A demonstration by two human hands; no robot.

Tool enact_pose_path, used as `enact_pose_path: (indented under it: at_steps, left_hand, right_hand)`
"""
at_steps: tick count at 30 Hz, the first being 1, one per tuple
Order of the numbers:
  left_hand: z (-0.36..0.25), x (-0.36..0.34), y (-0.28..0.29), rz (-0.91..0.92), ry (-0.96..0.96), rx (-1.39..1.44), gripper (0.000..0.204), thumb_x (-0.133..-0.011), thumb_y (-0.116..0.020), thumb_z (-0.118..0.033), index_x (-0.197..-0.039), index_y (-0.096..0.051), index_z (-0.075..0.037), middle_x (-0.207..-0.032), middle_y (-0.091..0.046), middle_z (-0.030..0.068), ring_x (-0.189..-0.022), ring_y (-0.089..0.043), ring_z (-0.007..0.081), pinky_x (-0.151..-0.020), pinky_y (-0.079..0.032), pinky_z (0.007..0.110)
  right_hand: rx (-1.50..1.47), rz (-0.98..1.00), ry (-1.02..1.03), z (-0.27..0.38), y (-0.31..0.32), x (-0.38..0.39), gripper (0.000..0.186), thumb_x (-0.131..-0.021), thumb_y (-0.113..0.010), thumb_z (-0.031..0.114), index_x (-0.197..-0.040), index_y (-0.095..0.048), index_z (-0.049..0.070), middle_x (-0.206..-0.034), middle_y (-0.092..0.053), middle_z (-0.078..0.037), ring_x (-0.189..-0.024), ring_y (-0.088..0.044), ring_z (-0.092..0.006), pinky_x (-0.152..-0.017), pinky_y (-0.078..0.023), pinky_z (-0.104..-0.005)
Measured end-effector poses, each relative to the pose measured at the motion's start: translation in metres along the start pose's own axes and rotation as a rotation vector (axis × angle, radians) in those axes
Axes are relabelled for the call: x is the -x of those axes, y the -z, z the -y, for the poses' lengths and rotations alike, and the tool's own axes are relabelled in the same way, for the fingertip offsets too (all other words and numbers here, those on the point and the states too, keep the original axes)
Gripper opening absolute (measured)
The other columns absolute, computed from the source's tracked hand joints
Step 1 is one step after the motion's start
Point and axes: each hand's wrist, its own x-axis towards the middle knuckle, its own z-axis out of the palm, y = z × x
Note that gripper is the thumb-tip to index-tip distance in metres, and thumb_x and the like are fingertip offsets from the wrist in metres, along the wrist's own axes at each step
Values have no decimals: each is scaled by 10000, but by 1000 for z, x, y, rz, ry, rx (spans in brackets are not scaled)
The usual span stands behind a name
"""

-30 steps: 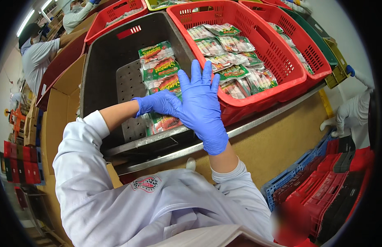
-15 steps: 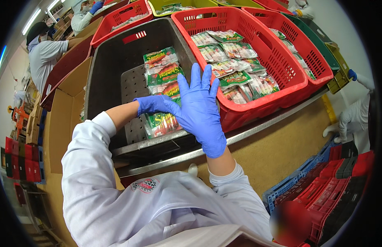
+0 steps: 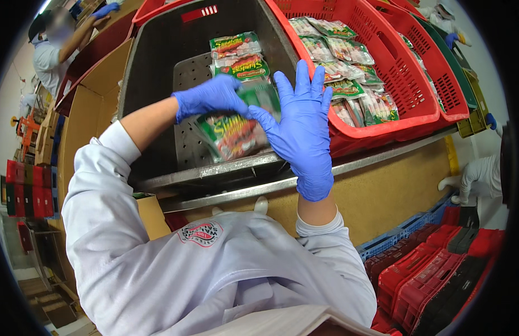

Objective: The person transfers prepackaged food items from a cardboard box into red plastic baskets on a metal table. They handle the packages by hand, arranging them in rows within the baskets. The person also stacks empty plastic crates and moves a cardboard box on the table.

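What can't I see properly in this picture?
Head view: green packet between left hand and right hand, smeared by blur.
Head view: far rim of the nearest red crate, cut off by the top edge.
Head view: bottom of the black crate, partly hidden by packets.

Black crate (image 3: 150,73), red crates (image 3: 402,84) on metal-edged table (image 3: 231,196)

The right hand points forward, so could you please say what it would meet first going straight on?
The right hand would probably meet the left rim of the nearest red crate first, though depth is unclear.
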Motion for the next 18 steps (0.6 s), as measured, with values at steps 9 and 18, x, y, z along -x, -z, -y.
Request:
enact_pose_path:
  at_steps: [9, 18]
  left_hand:
    - [27, -19, -15, -296, -381, -328, 658, -595, -751, -350, -1120, -511, -35, -998, -569, 153, -894, -559, 226, -817, -441, 314]
    - [8, 25, -10, -222, -225, -77, 678, -648, -704, -152, -1248, -407, -45, -1053, -576, 111, -910, -553, 185, -811, -451, 298]
  right_hand:
    - [79, 45, 13, 7, 4, 0, 665, -754, -555, 460, -1233, -427, 17, -1330, -228, -288, -1256, -125, -481, -990, -115, -590]
    - [78, 9, -11, 4, -3, 0, 683, -751, -536, 515, -1233, -423, 44, -1324, -260, -280, -1254, -153, -466, -1009, -123, -556]
